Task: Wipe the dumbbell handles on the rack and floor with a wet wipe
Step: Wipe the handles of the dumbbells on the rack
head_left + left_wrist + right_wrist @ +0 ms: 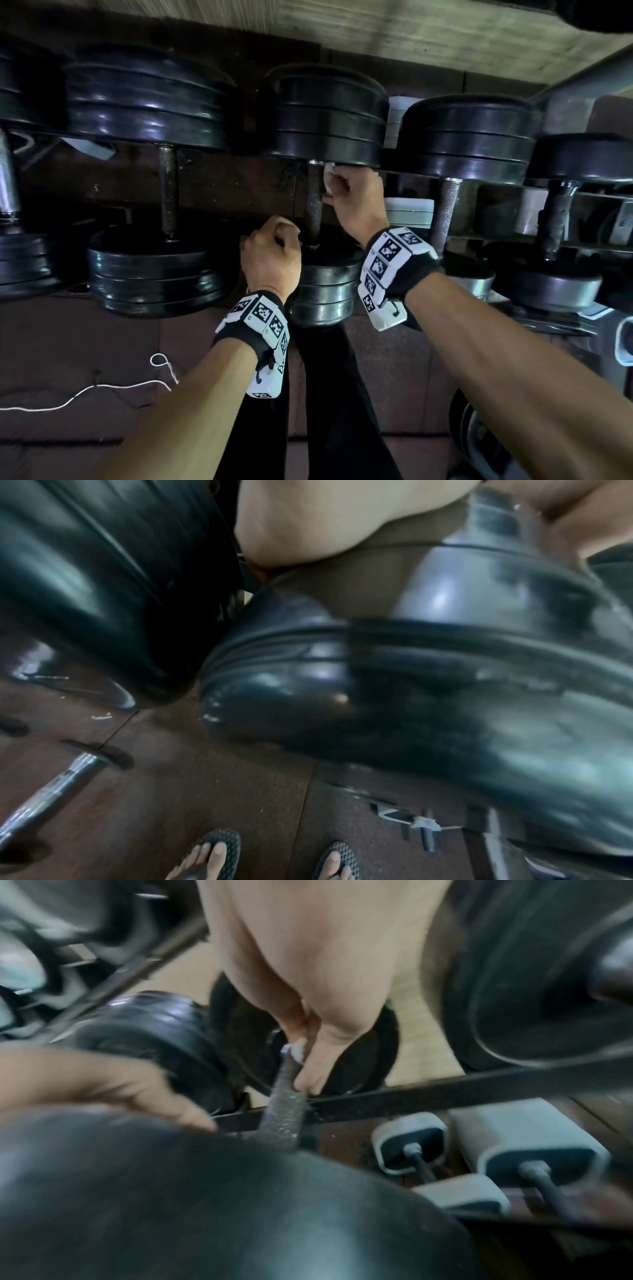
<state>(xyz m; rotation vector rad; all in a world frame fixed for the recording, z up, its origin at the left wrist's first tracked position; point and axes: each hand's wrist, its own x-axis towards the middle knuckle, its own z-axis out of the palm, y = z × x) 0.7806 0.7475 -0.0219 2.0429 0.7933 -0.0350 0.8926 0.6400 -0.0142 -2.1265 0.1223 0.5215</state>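
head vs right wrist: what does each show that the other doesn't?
Head only: the neighbouring dumbbells along the rack, both wristbands, a white cord on the floor.

Right wrist only: grey-cased cable plugs on the floor behind the rack, and fingers pressing the wipe against the handle's far end.

Both: right hand holding the white wet wipe on the knurled handle, and left hand curled by the near plate; its grip is unclear.

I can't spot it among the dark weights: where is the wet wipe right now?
In the head view, the wet wipe is bunched in the right hand, pressed to the far end of the middle dumbbell's handle, just under its far plates.
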